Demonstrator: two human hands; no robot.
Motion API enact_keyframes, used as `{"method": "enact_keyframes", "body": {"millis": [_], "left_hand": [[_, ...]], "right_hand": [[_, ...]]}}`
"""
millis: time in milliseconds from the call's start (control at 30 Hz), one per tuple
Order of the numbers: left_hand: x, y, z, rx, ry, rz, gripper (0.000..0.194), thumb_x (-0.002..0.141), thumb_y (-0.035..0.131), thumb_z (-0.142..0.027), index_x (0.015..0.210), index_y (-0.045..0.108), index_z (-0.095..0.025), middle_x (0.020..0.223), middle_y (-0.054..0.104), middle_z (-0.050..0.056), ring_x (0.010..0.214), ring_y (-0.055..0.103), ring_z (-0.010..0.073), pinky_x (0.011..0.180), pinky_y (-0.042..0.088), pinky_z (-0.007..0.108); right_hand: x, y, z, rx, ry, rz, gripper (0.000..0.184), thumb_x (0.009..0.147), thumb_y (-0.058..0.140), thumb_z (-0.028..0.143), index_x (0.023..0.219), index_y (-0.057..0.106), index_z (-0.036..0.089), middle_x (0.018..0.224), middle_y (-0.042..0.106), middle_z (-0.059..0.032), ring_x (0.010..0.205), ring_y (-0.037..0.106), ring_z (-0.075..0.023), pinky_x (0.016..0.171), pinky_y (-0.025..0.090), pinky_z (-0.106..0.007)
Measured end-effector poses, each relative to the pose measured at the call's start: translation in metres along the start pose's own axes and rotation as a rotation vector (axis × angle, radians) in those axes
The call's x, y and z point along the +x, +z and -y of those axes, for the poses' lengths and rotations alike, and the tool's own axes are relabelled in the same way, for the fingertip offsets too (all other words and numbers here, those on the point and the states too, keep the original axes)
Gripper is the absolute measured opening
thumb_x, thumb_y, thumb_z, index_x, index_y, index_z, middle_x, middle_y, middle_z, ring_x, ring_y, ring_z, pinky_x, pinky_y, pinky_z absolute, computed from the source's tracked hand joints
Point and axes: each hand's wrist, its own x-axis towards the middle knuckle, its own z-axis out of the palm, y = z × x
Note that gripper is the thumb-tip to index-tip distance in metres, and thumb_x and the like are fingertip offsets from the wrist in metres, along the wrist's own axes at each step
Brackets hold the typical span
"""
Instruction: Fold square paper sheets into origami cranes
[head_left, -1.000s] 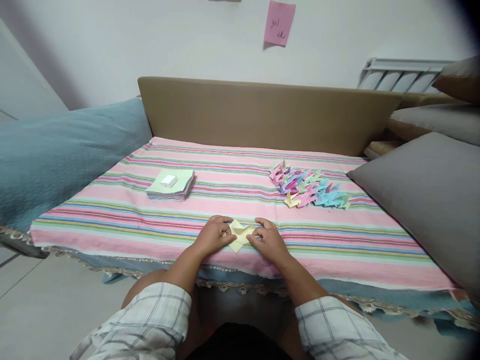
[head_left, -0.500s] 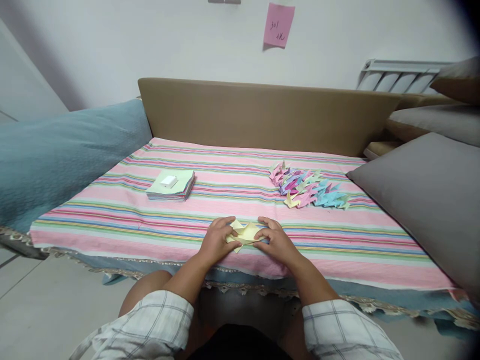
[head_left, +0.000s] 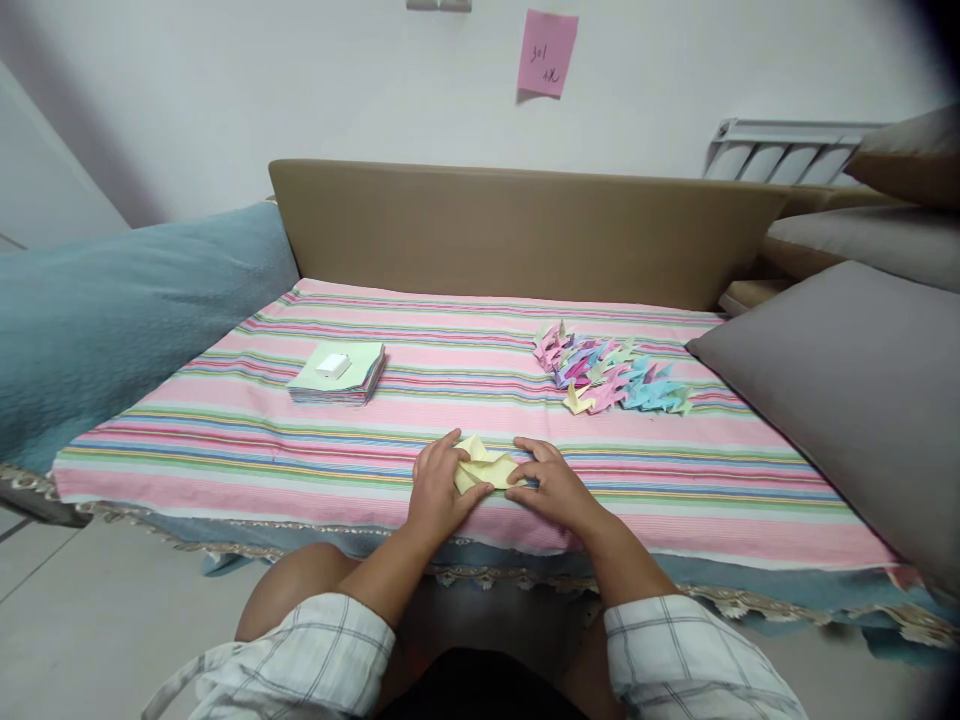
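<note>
A partly folded pale yellow paper (head_left: 484, 467) lies on the striped cloth (head_left: 450, 380) near its front edge. My left hand (head_left: 437, 488) pinches the paper's left side, thumb under a raised flap. My right hand (head_left: 551, 483) presses its fingertips on the paper's right end. Both hands rest on the cloth, close together.
A stack of coloured paper squares (head_left: 339, 373) with a small white object on top sits at the left. A heap of folded paper cranes (head_left: 609, 369) lies at the back right. A teal blanket (head_left: 112, 310) flanks the left, grey cushions (head_left: 847, 390) the right, a tan backboard (head_left: 525, 230) behind.
The yellow paper has been folded narrower, from a wide flat shape to a smaller lump. Both hands have closed in on it; the view tilted down slightly.
</note>
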Motion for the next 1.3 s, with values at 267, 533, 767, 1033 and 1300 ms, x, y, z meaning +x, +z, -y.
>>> {"method": "enact_keyframes", "body": {"millis": [267,533,767,1033,1300], "left_hand": [[0.003,0.007,-0.001,0.062,-0.128,-0.018,0.028,0.07,0.069,-0.035,0.086,0.051,-0.022,0.127,0.055,0.008,0.114,0.049,0.0269,0.094,0.037,0.043],[0.004,0.009,-0.001,0.104,-0.17,0.009,0.027,0.067,0.07,-0.032,0.085,0.052,-0.023,0.126,0.056,0.006,0.111,0.051,0.0264,0.094,0.036,0.043],[0.005,0.009,-0.003,0.118,-0.178,0.018,0.026,0.067,0.069,-0.03,0.086,0.053,-0.023,0.126,0.056,0.006,0.111,0.052,0.0257,0.095,0.035,0.043],[0.005,0.01,-0.002,0.132,-0.171,0.021,0.027,0.067,0.07,-0.03,0.085,0.051,-0.023,0.126,0.057,0.005,0.11,0.052,0.0259,0.094,0.036,0.043],[0.006,0.008,-0.004,0.115,-0.184,0.033,0.027,0.067,0.069,-0.03,0.087,0.051,-0.023,0.125,0.057,0.005,0.109,0.052,0.0257,0.093,0.035,0.043]], "right_hand": [[0.001,0.004,0.001,0.028,0.097,-0.023,0.017,0.078,0.062,0.035,0.077,0.073,0.023,0.128,0.051,-0.0095,0.121,0.042,-0.0255,0.101,0.033,-0.042],[0.003,0.011,0.005,-0.014,0.147,-0.101,0.012,0.074,0.064,0.03,0.068,0.068,0.021,0.124,0.053,-0.0091,0.117,0.044,-0.0245,0.1,0.035,-0.041],[0.004,0.014,0.007,-0.054,0.168,-0.112,0.015,0.075,0.063,0.031,0.065,0.065,0.02,0.12,0.055,-0.0082,0.114,0.046,-0.0241,0.098,0.036,-0.04],[0.002,0.01,0.006,-0.046,0.169,-0.102,0.014,0.074,0.063,0.032,0.066,0.064,0.02,0.12,0.054,-0.0088,0.115,0.045,-0.0238,0.097,0.036,-0.04],[-0.002,0.004,-0.001,-0.008,0.242,-0.082,0.013,0.074,0.063,0.031,0.067,0.064,0.02,0.125,0.051,-0.0089,0.119,0.043,-0.0242,0.099,0.034,-0.041]]}}
